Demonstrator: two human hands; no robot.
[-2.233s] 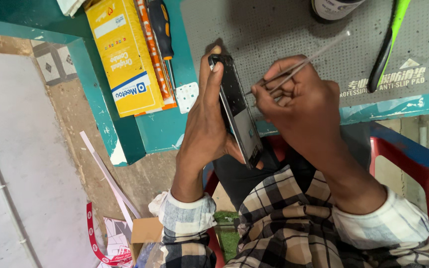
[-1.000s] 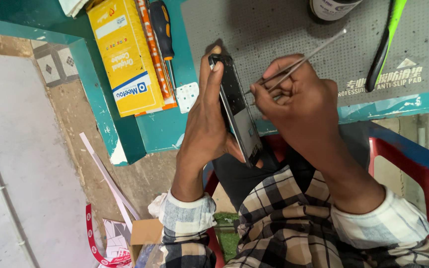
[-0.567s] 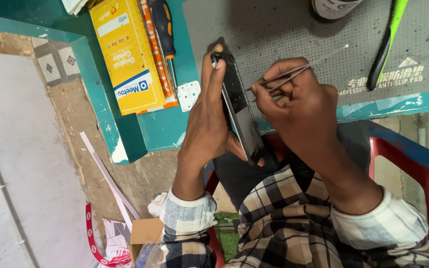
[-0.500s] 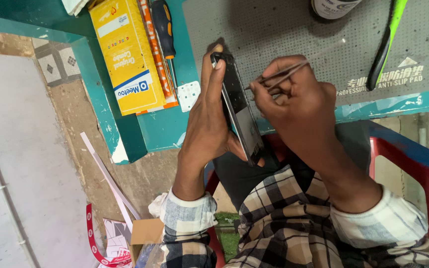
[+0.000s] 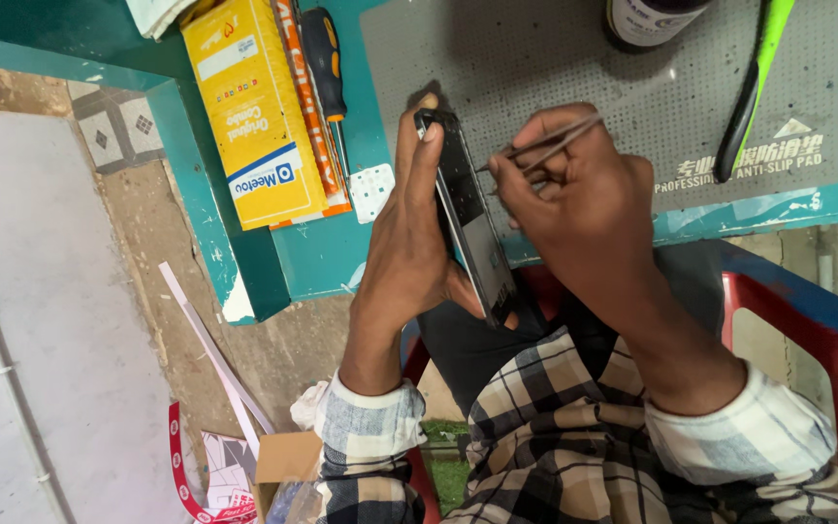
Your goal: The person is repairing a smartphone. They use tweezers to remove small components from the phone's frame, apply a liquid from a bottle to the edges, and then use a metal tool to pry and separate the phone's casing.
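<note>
Both hands engaged: your left hand [image 5: 409, 252] grips the phone [image 5: 467, 218] on edge; your right hand [image 5: 574, 194] pinches tweezers [image 5: 540, 147], tips at its upper side. Probing step; next move likely needs steady, fine tip placement.

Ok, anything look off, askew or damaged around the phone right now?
Nothing at the bench stands out: the left hand grips the phone on edge, and the right hand holds tweezers at its side. Only the floor looks untidy, with white strips and scraps of packaging lying loose.
</note>
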